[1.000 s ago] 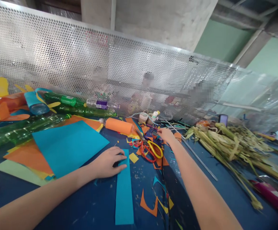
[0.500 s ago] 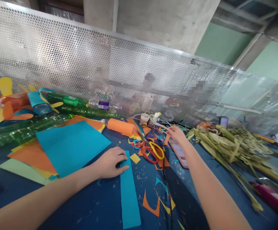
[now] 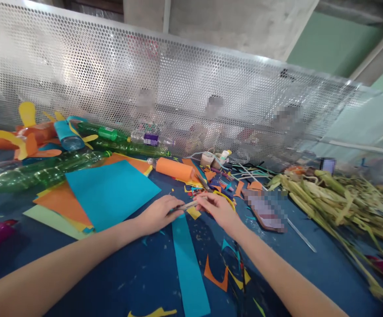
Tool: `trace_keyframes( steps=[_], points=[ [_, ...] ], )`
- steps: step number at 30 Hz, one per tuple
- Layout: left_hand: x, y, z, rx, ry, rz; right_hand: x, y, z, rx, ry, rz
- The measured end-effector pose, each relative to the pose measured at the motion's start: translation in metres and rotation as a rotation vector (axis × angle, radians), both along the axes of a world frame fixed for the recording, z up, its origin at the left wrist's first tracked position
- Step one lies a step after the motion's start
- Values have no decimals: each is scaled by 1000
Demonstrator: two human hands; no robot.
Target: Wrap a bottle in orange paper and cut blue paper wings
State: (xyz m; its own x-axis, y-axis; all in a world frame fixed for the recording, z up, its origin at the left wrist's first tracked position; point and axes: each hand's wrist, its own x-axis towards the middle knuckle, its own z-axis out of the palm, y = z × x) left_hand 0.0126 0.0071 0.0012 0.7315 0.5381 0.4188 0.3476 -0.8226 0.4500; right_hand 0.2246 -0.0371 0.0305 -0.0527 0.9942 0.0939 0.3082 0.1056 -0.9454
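Both hands meet over the top end of a blue paper strip (image 3: 189, 264) that runs toward me on the dark blue table. Between them lies a thin pale stick (image 3: 188, 205), its exact kind unclear. My right hand (image 3: 219, 211) pinches one end with thumb and fingertips. My left hand (image 3: 161, 214) is closed round the other end. Partly hidden behind my right hand are the scissors (image 3: 205, 181). A small yellow paper square (image 3: 194, 213) shows just beneath the stick.
Blue paper sheets (image 3: 112, 189) lie stacked on the left. Behind them are green bottles (image 3: 56, 169) and an orange-wrapped bottle (image 3: 174, 169). On the right are a phone (image 3: 265, 211), dried husks (image 3: 336, 198) and a clear straw (image 3: 301, 235). Orange scraps (image 3: 216, 277) lie in front.
My right hand has come back from near the cups, bringing the stick over to my left hand. My left hand has lifted from the paper strip and closed on the stick.
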Motion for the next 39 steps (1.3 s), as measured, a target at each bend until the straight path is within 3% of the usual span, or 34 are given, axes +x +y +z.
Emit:
trace_keyframes(
  steps=[8, 16, 28, 31, 35, 37, 39],
  points=[
    [4, -6, -2, 117, 167, -32, -34, -11, -19, -77, 136, 128],
    [7, -3, -6, 71, 225, -61, -35, -11, -25, -117, 217, 103],
    [6, -8, 4, 26, 250, -76, -36, -15, -23, -87, 230, 123],
    [2, -7, 4, 20, 185, -8, -35, -14, -27, -51, 388, 26],
    [-2, -10, 8, 58, 128, 266, -27, -6, -34, 57, 557, -174],
    [-1, -20, 11, 125, 206, 278, -22, -2, -36, 58, 576, -189],
    [3, -37, 13, 191, 317, 178, -19, 0, -37, 31, 581, -165]
  ],
)
